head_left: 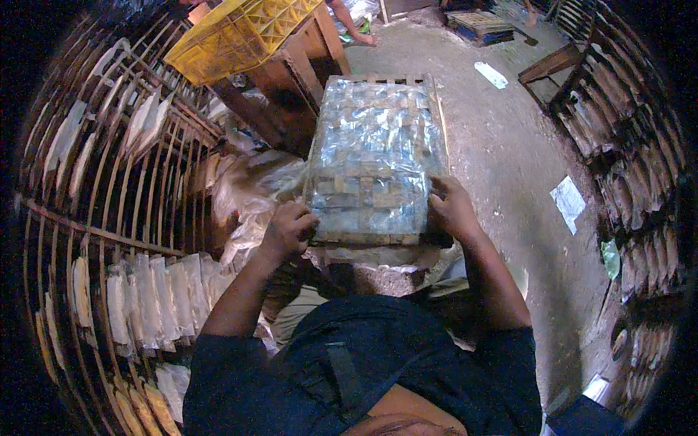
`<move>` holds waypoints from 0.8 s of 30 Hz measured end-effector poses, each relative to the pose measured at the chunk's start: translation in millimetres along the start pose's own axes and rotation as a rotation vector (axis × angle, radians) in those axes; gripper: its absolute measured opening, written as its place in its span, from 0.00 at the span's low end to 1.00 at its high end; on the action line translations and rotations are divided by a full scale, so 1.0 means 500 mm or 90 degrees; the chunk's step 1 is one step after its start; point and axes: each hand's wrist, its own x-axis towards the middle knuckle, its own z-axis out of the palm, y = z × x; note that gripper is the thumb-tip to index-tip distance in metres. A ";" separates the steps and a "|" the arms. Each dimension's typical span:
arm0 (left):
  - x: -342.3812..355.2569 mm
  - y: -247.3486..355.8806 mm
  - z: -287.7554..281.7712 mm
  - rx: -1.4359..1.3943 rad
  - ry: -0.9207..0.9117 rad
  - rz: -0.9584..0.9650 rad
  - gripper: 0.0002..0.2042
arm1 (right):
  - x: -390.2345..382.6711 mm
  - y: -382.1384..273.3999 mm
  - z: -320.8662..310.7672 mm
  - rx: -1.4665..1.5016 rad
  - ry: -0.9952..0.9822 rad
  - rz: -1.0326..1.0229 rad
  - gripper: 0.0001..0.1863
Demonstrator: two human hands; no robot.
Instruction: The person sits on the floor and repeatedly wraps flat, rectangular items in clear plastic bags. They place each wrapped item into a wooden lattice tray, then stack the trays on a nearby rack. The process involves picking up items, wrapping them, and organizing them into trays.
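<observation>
A flat wooden slatted tray (372, 156), covered with clear plastic-wrapped pieces laid in rows, lies in front of me with its near end toward my body. My left hand (289, 229) grips the tray's near left corner, fingers curled over the edge. My right hand (451, 207) holds the near right edge of the same tray. Both forearms come up from my dark blue shirt at the bottom of the view.
Wooden drying racks (123, 218) with pale bagged pieces fill the left side, and a similar rack (640, 203) stands at right. A yellow plastic crate (233, 36) sits on a wooden stand at the back. Crumpled clear plastic (251, 192) lies left of the tray. Concrete floor (509, 145) stretches right.
</observation>
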 end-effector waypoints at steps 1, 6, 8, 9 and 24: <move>0.002 -0.002 -0.010 -0.023 -0.007 0.008 0.18 | -0.002 -0.004 -0.008 -0.002 -0.003 -0.022 0.23; 0.079 0.026 -0.061 -0.202 0.033 -0.053 0.25 | 0.020 -0.014 -0.094 0.041 0.123 0.108 0.21; 0.132 0.019 -0.021 -0.061 0.017 -0.064 0.29 | 0.065 0.097 -0.089 0.042 0.177 0.126 0.22; 0.157 0.012 0.006 0.015 0.013 -0.071 0.31 | 0.080 0.134 -0.079 0.030 0.173 0.163 0.22; 0.241 0.058 0.147 0.192 -0.201 -0.195 0.49 | 0.150 0.452 0.158 0.003 -0.038 0.322 0.20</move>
